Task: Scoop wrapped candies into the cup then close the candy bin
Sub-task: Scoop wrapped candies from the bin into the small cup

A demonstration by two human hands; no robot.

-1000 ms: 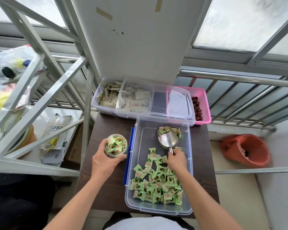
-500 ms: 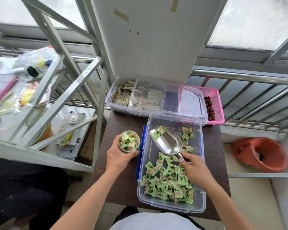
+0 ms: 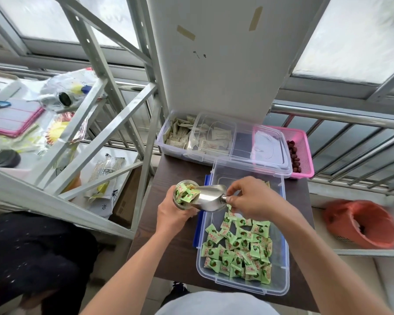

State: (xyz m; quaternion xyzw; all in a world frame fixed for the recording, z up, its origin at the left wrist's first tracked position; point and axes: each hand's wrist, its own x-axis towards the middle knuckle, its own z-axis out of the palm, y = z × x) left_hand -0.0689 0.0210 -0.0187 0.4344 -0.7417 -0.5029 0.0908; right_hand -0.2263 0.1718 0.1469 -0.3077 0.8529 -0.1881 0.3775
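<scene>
My left hand (image 3: 172,215) grips a clear cup (image 3: 184,194) filled with green wrapped candies, held over the dark table beside the bin's left edge. My right hand (image 3: 252,198) holds the handle of a metal scoop (image 3: 210,197), which is tipped with its mouth at the cup's rim. The open clear candy bin (image 3: 280,280) lies under my right arm, with several green wrapped candies (image 3: 239,251) heaped in its near half. Its clear lid (image 3: 268,148) rests across the containers behind it.
Behind the bin stands a clear box of pale packets (image 3: 180,137) and a pink basket (image 3: 304,153) with dark red fruits. A grey metal rack (image 3: 114,123) with clutter rises at the left. An orange basket (image 3: 362,226) lies on the floor at the right. The small dark table (image 3: 173,258) ends just past the bin.
My right hand lifted the scoop out of the bin and swung it left to the cup, tipping it there. The cup in my left hand rose slightly. The camera view shifted.
</scene>
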